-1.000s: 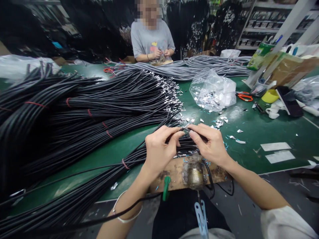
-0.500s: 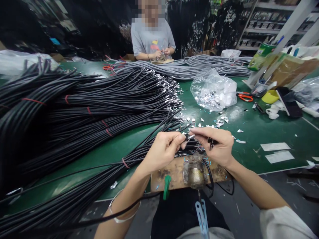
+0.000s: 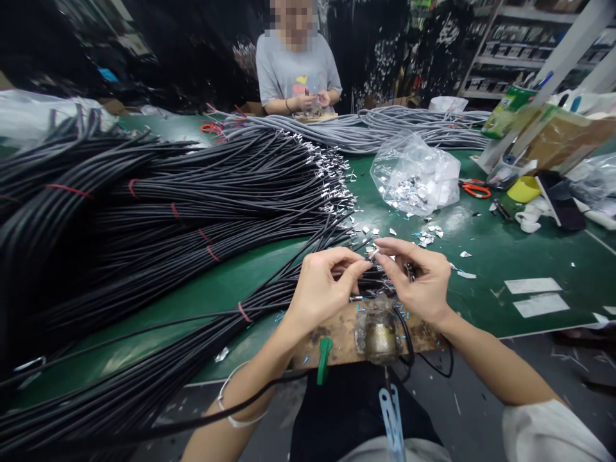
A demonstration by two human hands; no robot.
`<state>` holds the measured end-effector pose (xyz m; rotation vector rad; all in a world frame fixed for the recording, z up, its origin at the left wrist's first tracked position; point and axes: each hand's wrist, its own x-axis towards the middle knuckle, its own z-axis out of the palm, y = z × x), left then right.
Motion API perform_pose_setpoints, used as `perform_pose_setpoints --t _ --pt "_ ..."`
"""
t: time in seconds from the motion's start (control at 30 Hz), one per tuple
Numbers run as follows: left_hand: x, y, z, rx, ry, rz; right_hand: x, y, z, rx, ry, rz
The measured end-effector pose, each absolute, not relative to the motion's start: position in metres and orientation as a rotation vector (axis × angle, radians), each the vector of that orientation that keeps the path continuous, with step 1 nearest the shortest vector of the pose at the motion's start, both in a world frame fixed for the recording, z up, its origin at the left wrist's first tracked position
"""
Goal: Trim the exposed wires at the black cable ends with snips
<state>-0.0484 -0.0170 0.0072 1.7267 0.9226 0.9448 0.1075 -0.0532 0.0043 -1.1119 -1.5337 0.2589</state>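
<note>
My left hand (image 3: pixel 323 285) is closed in a pinch at the stripped end of a black cable, its thumb and forefinger tips together. Short white wires (image 3: pixel 374 254) show between the fingertips of both hands. My right hand (image 3: pixel 419 277) pinches at those wires from the other side. A small dark tool (image 3: pixel 410 272) is tucked in the right palm; its kind is mostly hidden. Below the hands sits a wooden board (image 3: pixel 332 326) carrying a worn metal device (image 3: pixel 381 339) and a green lever (image 3: pixel 324 360).
Bundles of black cables (image 3: pixel 250 192) with stripped ends fill the left side. Grey cables (image 3: pixel 414 128) lie at the back, before a person (image 3: pixel 299 74). A plastic bag (image 3: pixel 418 173) of scraps, orange-handled scissors (image 3: pixel 475 188) and white labels (image 3: pixel 533 285) lie to the right.
My left fingertips have moved right and forward, closer to the right fingertips at the wires. The right fingers have spread a little around the wires. The view has shifted slightly.
</note>
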Motion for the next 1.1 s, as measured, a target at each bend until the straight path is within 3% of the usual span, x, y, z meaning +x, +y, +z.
perform_pose_setpoints --t 0.43,0.73,0.97,1.1 --pt "-0.039 -0.024 0.001 1.957 1.081 1.351 0.108 -0.050 0.012 -1.183 -1.342 0.484" --pt "-0.040 -0.023 0.002 1.950 1.062 1.328 0.109 -0.050 0.010 -1.128 -1.377 0.537" --pt "-0.054 -0.016 0.014 2.022 0.830 0.914 0.116 -0.046 0.007 -1.090 -1.527 0.548" --pt "-0.056 -0.013 0.017 1.946 0.778 0.584 0.131 -0.044 0.009 -0.829 -1.979 0.150"
